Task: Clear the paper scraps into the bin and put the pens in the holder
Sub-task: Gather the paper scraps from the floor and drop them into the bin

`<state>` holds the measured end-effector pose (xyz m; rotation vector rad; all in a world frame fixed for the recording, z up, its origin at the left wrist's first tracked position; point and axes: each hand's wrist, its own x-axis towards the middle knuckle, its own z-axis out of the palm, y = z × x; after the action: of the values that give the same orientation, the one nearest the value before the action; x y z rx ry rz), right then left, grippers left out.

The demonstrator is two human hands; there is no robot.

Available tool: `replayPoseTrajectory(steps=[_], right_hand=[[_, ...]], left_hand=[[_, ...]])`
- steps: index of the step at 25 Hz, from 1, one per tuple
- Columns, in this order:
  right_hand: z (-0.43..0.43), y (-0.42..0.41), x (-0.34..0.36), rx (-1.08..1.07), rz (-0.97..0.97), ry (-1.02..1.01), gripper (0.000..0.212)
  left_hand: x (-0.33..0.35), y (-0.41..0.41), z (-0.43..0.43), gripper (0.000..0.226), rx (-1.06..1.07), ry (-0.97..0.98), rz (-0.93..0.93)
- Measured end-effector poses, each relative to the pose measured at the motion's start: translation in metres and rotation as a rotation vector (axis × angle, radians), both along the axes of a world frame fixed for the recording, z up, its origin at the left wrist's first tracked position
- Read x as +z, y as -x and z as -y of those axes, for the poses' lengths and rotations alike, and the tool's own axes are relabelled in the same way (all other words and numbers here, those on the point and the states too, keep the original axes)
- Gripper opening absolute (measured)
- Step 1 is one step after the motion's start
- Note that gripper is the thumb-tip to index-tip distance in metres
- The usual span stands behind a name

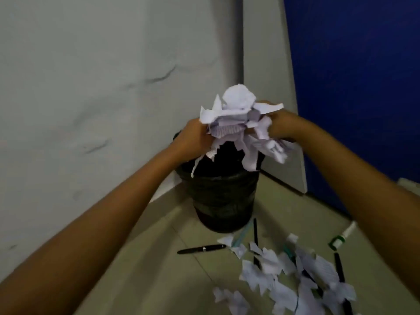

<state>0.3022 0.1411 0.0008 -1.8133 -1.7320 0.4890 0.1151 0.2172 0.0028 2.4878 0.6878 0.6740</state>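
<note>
- Our left hand (pixel 193 136) and right hand (pixel 280 126) press a bundle of paper scraps (pixel 241 123) between curled fingers.
- We hold it directly above the black bin (pixel 222 196).
- More scraps (pixel 284 276) and a black pen (pixel 201 248) lie on the floor (pixel 154 258) near the bin's base.

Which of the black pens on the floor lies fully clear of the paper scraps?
The black pen with the silver band, lying alone left of the scrap pile. The other pens are partly under scraps.

The pale tiled floor (pixel 141 264) carries a black bin (pixel 221 201) in the far corner. Nearer, to the right, torn paper scraps (pixel 284 278) lie scattered among pens (pixel 201 249).
</note>
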Motion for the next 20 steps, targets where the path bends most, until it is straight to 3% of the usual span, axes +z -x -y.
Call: replayPoseTrajectory(steps=[2,4,6,7,9,12,15,17,20], right_hand=[[-0.024,0.019,-0.008,-0.108,-0.116,-0.102,0.027],[-0.033,0.034,-0.021,-0.101,-0.002,-0.072,0.054],[-0.033,0.039,-0.030,-0.063,0.093,0.051,0.061],[-0.030,0.035,-0.027,-0.097,0.120,0.067,0.062],[-0.015,0.036,-0.010,-0.122,0.117,-0.002,0.057],[0.023,0.038,0.009,-0.124,-0.018,-0.223,0.032],[0.088,0.044,-0.016,0.037,0.083,-0.358,0.010],[0.144,0.045,-0.074,0.128,0.149,-0.092,0.017],[0.239,0.049,-0.173,0.119,0.127,0.359,0.066]], left_hand=[[-0.016,-0.005,-0.016,0.038,0.152,0.029,-0.106],[-0.029,-0.006,-0.035,0.050,0.112,0.038,-0.292],[-0.031,-0.004,-0.041,0.059,0.063,-0.005,-0.434],[-0.025,0.000,-0.040,0.064,0.070,-0.023,-0.421],[-0.002,0.009,-0.035,0.063,0.116,0.058,-0.346],[0.025,0.030,-0.005,0.034,0.167,0.030,-0.085],[-0.015,0.059,0.066,0.018,-0.100,-0.132,0.234],[-0.086,0.082,0.118,0.029,-0.367,-0.049,0.103],[-0.210,0.117,0.170,0.094,-0.433,0.183,-0.446]])
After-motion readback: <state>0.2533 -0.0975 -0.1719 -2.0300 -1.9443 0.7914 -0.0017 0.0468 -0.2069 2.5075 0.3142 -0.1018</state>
